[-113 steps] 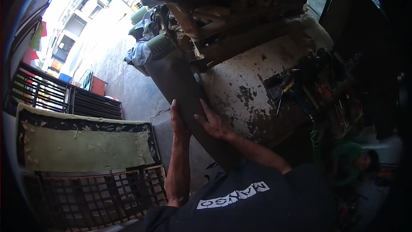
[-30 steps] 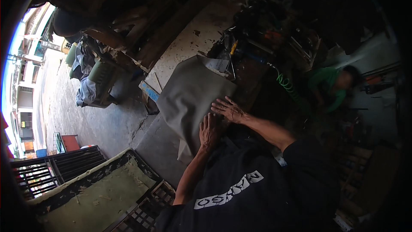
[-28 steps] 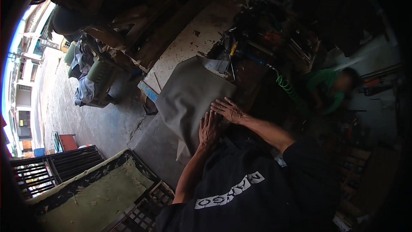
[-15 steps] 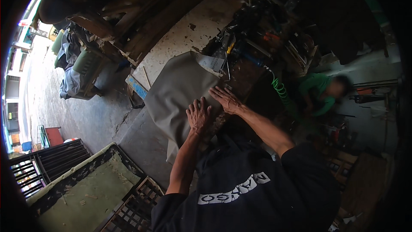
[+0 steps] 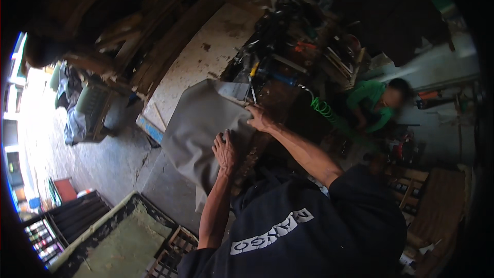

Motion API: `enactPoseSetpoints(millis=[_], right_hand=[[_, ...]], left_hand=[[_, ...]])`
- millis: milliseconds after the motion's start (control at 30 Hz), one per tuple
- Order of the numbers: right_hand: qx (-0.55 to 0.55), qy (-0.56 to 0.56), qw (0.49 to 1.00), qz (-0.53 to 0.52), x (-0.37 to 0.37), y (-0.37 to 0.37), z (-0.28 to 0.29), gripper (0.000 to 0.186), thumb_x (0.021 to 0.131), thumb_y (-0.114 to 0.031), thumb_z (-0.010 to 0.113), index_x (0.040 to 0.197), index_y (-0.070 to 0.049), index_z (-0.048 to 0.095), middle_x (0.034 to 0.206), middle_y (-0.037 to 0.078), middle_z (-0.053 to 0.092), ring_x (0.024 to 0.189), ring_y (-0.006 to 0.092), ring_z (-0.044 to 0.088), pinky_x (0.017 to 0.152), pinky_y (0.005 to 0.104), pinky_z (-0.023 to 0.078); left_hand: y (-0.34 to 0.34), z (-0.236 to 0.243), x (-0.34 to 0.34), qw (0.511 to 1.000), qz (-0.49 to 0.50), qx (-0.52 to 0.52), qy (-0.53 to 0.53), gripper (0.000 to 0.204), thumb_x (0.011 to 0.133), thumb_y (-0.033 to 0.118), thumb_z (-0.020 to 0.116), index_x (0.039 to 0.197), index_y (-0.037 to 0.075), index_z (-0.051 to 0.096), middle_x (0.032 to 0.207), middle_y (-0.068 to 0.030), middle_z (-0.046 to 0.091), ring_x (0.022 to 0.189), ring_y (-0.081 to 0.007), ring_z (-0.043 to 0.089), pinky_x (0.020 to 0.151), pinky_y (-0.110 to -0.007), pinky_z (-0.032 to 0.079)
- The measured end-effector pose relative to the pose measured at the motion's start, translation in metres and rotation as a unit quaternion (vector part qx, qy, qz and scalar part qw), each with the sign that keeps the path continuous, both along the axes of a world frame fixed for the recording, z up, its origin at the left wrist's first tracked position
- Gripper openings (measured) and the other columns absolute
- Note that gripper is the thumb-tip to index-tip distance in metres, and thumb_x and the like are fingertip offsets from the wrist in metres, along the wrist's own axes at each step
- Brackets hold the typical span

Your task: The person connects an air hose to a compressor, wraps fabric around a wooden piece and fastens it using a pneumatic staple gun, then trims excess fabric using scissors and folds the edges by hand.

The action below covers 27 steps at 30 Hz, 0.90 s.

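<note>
A grey-brown sheet of leather-like material (image 5: 195, 128) lies in soft folds over the near end of the workbench. My left hand (image 5: 224, 152) rests on its near part, palm down with fingers stretched out. At the sheet's right corner my right hand (image 5: 261, 119) has its fingers bent around the edge, pinching it; part of the grip is hidden. Just beyond that hand lie a thin metal tool (image 5: 253, 95) and a yellow-handled tool (image 5: 254, 69). A small pale piece (image 5: 234, 90) shows beside the sheet's far edge.
The worn pale bench top (image 5: 206, 46) stretches away, with dark tools heaped on its right. A green coiled hose (image 5: 321, 107) hangs from a blue tool (image 5: 283, 77). Another person in green (image 5: 371, 102) sits low at right. A green padded panel (image 5: 121, 234) stands lower left.
My right hand has gone from lying flat with spread fingers to bending its fingers at the sheet's edge. My left hand stays on the sheet. The whole view has shifted.
</note>
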State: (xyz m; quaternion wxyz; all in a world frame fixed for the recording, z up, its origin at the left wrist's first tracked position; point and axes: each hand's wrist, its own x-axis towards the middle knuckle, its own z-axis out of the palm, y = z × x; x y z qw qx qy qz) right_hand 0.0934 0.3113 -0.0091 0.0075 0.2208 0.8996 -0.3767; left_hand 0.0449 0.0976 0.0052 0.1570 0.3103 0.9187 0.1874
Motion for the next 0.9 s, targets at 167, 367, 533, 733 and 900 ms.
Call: enactPoseSetpoints(millis=[167, 367, 533, 733, 900], right_hand=[[-0.055, 0.003, 0.998, -0.023, 0.004, -0.002, 0.006, 0.043, 0.079, -0.016, 0.07, 0.119, -0.004, 0.062, 0.112, 0.018, 0.064, 0.109, 0.0363, 0.061, 0.095, 0.0419, 0.048], [-0.005, 0.063, 0.994, -0.085, 0.046, -0.009, 0.019, 0.041, 0.084, -0.015, 0.065, 0.124, -0.009, 0.06, 0.12, 0.015, 0.057, 0.112, 0.0372, 0.057, 0.095, 0.0441, 0.048], [0.046, 0.081, 0.988, -0.119, 0.12, -0.012, 0.013, 0.035, 0.086, -0.012, 0.061, 0.121, -0.007, 0.062, 0.105, 0.016, 0.062, 0.104, 0.0352, 0.061, 0.092, 0.0442, 0.05], [0.032, 0.052, 0.969, -0.24, 0.198, -0.012, 0.029, 0.025, 0.087, -0.011, 0.06, 0.111, -0.006, 0.067, 0.099, 0.017, 0.069, 0.093, 0.0318, 0.067, 0.08, 0.0405, 0.054], [0.005, 0.069, 0.951, -0.3, 0.244, 0.06, 0.049, 0.023, 0.089, -0.01, 0.059, 0.109, -0.006, 0.068, 0.09, 0.014, 0.071, 0.085, 0.0292, 0.07, 0.076, 0.0384, 0.054]], left_hand=[[0.034, 0.019, -0.022, 0.988, -0.112, -0.029, 0.101, 0.078, 0.078, 0.006, 0.063, 0.151, 0.018, 0.036, 0.151, -0.0198, 0.034, 0.134, -0.0418, 0.037, 0.106, -0.052, 0.034], [0.047, 0.033, -0.033, 0.98, -0.17, -0.087, 0.051, 0.075, 0.082, 0.013, 0.068, 0.15, 0.015, 0.037, 0.152, -0.0217, 0.034, 0.137, -0.042, 0.035, 0.108, -0.052, 0.034], [0.012, 0.045, 0.004, 0.99, -0.123, 0.035, 0.06, 0.064, 0.087, 0.015, 0.066, 0.144, 0.003, 0.041, 0.143, -0.0245, 0.043, 0.132, -0.0418, 0.04, 0.108, -0.05, 0.035], [-0.05, 0.06, 0.05, 0.984, -0.092, 0.149, -0.02, 0.053, 0.084, 0.007, 0.063, 0.134, -0.003, 0.048, 0.13, -0.0234, 0.052, 0.121, -0.0417, 0.048, 0.104, -0.048, 0.039], [-0.095, 0.077, 0.079, 0.994, -0.028, 0.109, -0.004, 0.045, 0.086, 0.01, 0.062, 0.128, -0.002, 0.054, 0.128, -0.0229, 0.054, 0.123, -0.0401, 0.049, 0.105, -0.045, 0.039]])
